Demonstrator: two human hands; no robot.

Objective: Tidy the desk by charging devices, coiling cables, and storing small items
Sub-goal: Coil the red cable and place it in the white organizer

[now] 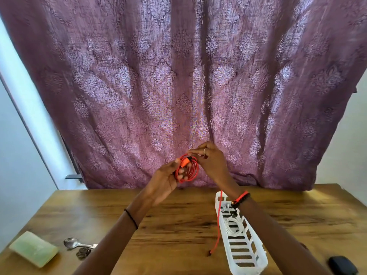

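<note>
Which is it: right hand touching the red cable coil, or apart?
Touching. The head view shows the right hand pinching the red cable coil at its top, beside the orange plug, while the left hand grips it from below.

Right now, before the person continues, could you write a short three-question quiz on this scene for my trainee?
1. True or false: the red cable lies inside the white basket.
2. How many hands hold the cable? A) none B) one C) two
3. Name the utensil on the wooden desk near the green block.
Key: 1 false; 2 C, left hand and right hand; 3 spoon.
</note>
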